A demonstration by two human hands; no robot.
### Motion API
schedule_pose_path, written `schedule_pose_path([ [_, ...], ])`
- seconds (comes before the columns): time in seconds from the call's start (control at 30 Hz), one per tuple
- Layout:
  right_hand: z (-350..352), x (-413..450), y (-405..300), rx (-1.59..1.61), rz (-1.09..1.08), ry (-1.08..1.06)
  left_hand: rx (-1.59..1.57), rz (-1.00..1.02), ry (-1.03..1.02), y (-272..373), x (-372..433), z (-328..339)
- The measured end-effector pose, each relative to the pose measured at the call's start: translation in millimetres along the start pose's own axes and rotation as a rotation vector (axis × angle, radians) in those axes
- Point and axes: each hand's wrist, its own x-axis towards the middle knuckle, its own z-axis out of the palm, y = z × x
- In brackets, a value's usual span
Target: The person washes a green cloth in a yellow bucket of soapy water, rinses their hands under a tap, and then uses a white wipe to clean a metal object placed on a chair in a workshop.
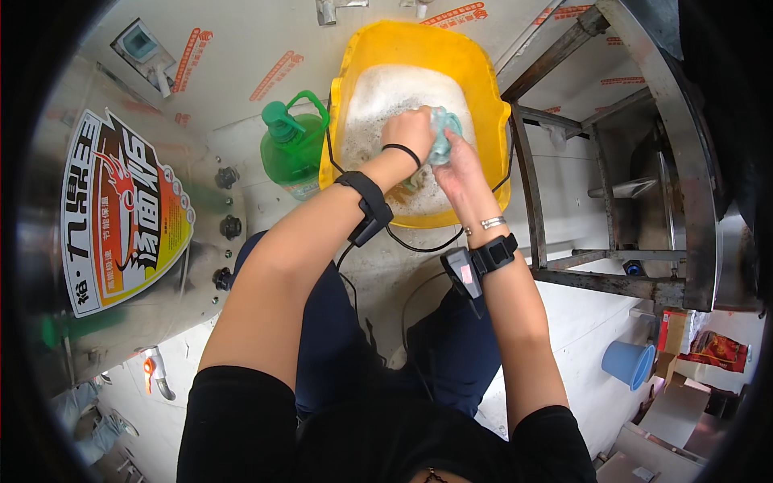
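Both of my hands are over a yellow plastic bucket [416, 45] that holds sudsy water [398, 81]. Between them is a wet, bunched light-blue cloth [445, 128] with foam on it. My left hand [409, 131] is closed in a fist at the cloth's left side. My right hand [457, 166] grips the cloth from the right and below. Beneath my hands, something greenish-brown [412, 181] shows in the suds; I cannot tell what it is. A green pump bottle [294, 145] stands against the left of the bucket.
A rusty metal frame stand [528, 187] rises close on the right. To the left is a stainless steel appliance with a large printed sticker [130, 217] and black knobs [229, 226]. A light-blue pail [628, 364] lies farther right. Another person's legs [96, 431] appear at lower left.
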Motion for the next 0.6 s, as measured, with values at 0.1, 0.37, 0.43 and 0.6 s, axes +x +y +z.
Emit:
schedule_pose_path([
  [0.1, -12, 9, -7, -0.024, -0.005, 0.002, -0.010, 0.149, -0.046, 19, -14, 10],
  [0.37, -14, -14, -10, -0.137, 0.062, -0.075, 0.078, 0.083, 0.050, -33, 4, 1],
  [0.43, -21, -22, -30, -0.195, 0.095, -0.085, 0.068, -0.008, 0.004, -32, 13, -6],
  [0.6, -28, -26, -62, -0.721, 0.048, -0.184, -0.258, -0.061, -0.072, -47, 28, -24],
])
